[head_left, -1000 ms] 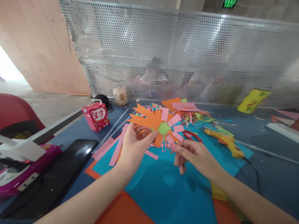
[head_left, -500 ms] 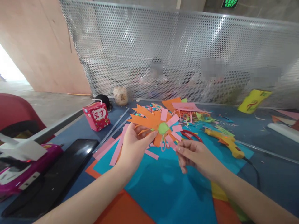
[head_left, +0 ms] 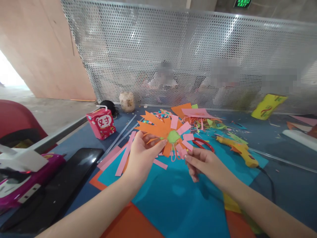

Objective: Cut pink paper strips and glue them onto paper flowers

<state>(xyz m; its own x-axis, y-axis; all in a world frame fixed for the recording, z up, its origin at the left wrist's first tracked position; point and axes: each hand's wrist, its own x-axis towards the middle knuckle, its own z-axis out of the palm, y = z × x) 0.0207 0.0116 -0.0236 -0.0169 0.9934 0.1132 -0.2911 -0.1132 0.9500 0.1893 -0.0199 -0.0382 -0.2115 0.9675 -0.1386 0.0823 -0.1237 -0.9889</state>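
Observation:
An orange paper flower (head_left: 158,127) with a green centre and pink strips on several petals is held up above the blue paper. My left hand (head_left: 142,148) pinches it at the lower left, thumb near the green centre. At the flower's lower right edge, my right hand (head_left: 201,162) has thumb and finger closed on a pink paper strip (head_left: 182,151). Thin looped pink strips (head_left: 173,157) hang below the centre. Behind my right fingers lie red-handled scissors (head_left: 204,145), their blades hidden. Loose pink strips (head_left: 126,155) rest on the blue paper (head_left: 180,198).
A yellow glue gun (head_left: 237,152) with a black cord lies at the right. On the left are a red drink carton (head_left: 101,124), a black phone-like slab (head_left: 54,191) and a purple power strip (head_left: 29,188). Paper scraps (head_left: 210,124) pile up before a perforated metal screen (head_left: 148,49).
My right hand has shifted slightly left and up, bringing its fingertips against the flower's lower right petals. The left hand keeps its hold on the flower.

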